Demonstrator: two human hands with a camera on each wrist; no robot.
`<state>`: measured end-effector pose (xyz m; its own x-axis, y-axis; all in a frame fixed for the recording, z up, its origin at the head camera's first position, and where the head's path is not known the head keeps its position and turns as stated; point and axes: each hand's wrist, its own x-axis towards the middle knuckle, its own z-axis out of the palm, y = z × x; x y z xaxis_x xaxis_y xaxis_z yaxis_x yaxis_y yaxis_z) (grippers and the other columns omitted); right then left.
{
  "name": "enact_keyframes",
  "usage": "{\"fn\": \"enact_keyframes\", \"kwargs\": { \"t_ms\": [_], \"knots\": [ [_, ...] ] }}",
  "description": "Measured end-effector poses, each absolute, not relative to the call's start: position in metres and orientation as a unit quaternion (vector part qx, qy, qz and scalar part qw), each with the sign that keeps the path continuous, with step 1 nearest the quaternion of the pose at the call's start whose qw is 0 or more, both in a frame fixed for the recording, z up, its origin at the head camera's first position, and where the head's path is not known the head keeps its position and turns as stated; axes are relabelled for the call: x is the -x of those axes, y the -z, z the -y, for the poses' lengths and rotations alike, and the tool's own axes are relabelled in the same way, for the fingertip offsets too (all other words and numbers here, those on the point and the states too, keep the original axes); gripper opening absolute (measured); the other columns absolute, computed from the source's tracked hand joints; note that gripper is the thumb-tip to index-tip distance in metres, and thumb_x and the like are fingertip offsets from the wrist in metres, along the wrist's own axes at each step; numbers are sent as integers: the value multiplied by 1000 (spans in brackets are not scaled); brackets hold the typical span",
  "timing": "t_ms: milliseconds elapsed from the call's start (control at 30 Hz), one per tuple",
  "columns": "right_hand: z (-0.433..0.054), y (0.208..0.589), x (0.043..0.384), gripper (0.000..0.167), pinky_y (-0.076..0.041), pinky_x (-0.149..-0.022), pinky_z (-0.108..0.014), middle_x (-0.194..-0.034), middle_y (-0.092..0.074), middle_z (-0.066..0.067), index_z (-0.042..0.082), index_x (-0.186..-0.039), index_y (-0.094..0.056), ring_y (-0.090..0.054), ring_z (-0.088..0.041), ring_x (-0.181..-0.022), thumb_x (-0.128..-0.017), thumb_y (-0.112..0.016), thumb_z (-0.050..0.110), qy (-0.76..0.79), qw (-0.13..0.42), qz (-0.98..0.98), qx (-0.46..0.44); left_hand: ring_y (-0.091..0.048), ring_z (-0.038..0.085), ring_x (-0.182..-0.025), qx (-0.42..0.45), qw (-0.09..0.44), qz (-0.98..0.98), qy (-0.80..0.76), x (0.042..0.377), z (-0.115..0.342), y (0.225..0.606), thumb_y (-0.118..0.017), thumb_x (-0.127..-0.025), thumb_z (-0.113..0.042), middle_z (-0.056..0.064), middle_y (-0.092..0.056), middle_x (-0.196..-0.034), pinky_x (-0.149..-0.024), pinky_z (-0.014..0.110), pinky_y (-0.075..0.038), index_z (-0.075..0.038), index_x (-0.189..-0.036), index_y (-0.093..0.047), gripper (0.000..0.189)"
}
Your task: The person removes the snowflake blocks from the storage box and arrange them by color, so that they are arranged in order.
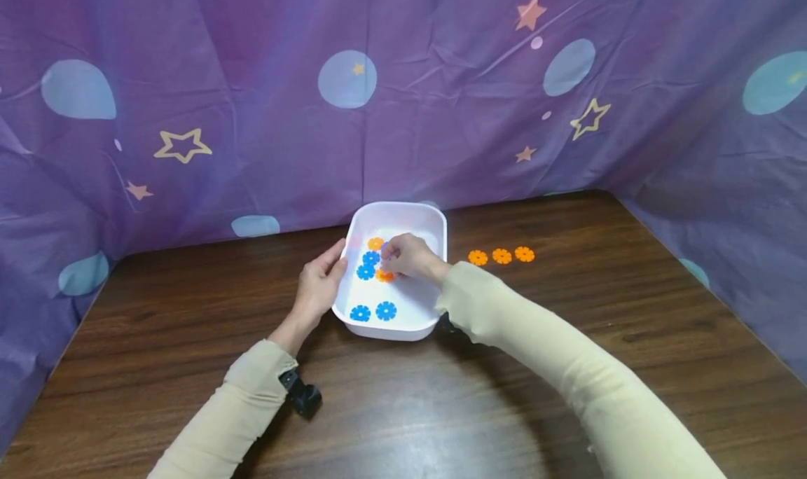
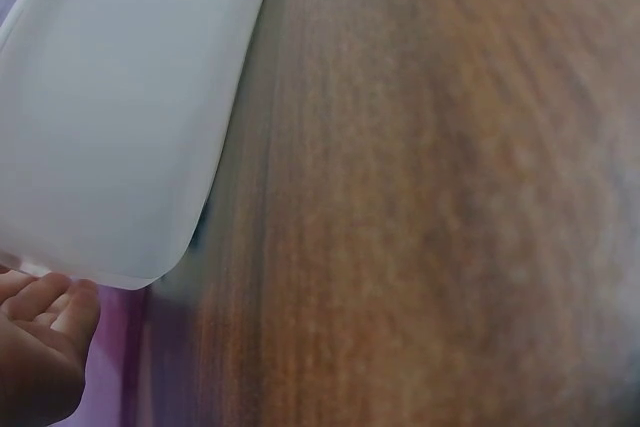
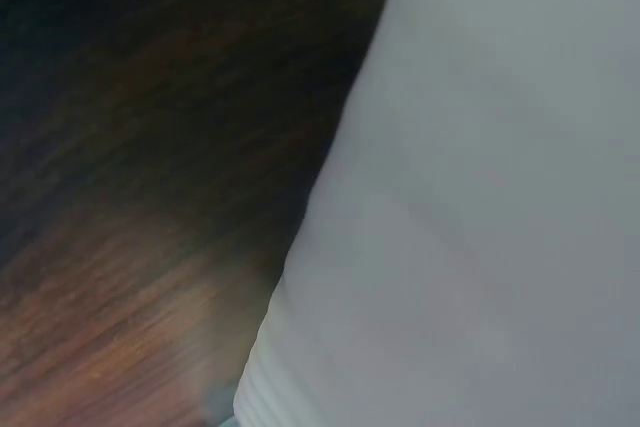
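A white plastic tub [image 1: 416,307] stands on the table, with blue and orange flower-shaped discs inside. My left hand [image 1: 318,283] holds its left side at the rim; in the left wrist view, the fingers [image 2: 45,299] touch the outer wall. Inside the tub, my right hand [image 1: 410,255] has its fingertips pinched together, with a mostly hidden bluish piece [image 1: 386,248] showing at them. Beside those fingertips lie blue discs [image 1: 366,272] and an orange disc [image 1: 385,276], partly covered. Another orange disc [image 1: 375,244] is farther back. Two blue discs [image 1: 386,311] lie near the front wall.
Three orange discs [image 1: 501,255] form a row on the brown wooden table [image 1: 208,304], right of the tub. A purple curtain [image 1: 277,115] with stars and circles hangs behind the table. A pale sleeve [image 3: 480,197] fills much of the right wrist view.
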<state>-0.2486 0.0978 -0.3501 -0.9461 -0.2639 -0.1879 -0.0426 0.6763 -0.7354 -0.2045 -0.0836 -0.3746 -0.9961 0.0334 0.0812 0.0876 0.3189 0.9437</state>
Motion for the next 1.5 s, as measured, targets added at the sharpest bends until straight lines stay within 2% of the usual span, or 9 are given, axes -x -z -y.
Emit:
{"fn": "enact_keyframes", "kwargs": {
  "t_ms": [267,633,733,900,1000,1267,1500],
  "knots": [
    [-97,351,247,19,-40,-47,-14,-66,-53,0,0,-95,-63,-49,-7,-52,-78,-73,4,364,154,-915,77,-42,21,-131,39,26,808,587,204,84,376,-49,-97,-11,9,-45,-142,-107,36,-38,-5,-139,-45,42],
    [-97,354,245,21,-43,-48,-14,-69,-53,-2,1,-91,-62,-50,-8,-52,-75,-75,0,338,141,-926,97,-39,20,-133,37,25,808,587,205,83,377,-48,-98,-11,8,-44,-143,-110,34,-34,-6,-139,-45,42],
    [-97,353,245,20,-42,-54,-15,-71,-54,-2,3,-89,-62,-50,-10,-60,-75,-75,2,320,135,-932,102,-38,18,-134,34,20,809,587,204,83,376,-48,-98,-12,7,-44,-144,-110,33,-34,-6,-140,-44,42],
    [-96,352,244,19,-42,-71,-21,-81,-57,-4,5,-89,-64,-51,-16,-78,-75,-76,5,288,126,-943,108,-37,18,-135,34,15,811,584,205,83,375,-47,-99,-13,6,-43,-145,-110,33,-33,-6,-141,-43,43],
    [-96,353,244,20,-42,-77,-24,-84,-58,-5,5,-89,-63,-52,-17,-83,-75,-76,6,282,128,-944,110,-37,19,-135,34,17,810,585,205,83,375,-47,-98,-12,7,-43,-145,-110,33,-33,-6,-140,-43,43],
    [-96,354,247,20,-41,-75,-22,-81,-54,-2,5,-86,-59,-50,-16,-82,-75,-76,6,283,120,-941,140,-39,20,-134,33,20,806,590,205,83,376,-47,-98,-12,8,-43,-144,-110,33,-34,-5,-140,-43,42],
    [-96,355,248,17,-39,-65,-17,-77,-53,-1,6,-83,-58,-49,-13,-75,-77,-74,4,311,124,-929,159,-41,19,-132,29,16,809,587,204,82,375,-47,-98,-13,7,-44,-144,-108,34,-37,-7,-140,-44,42]
  ]
}}
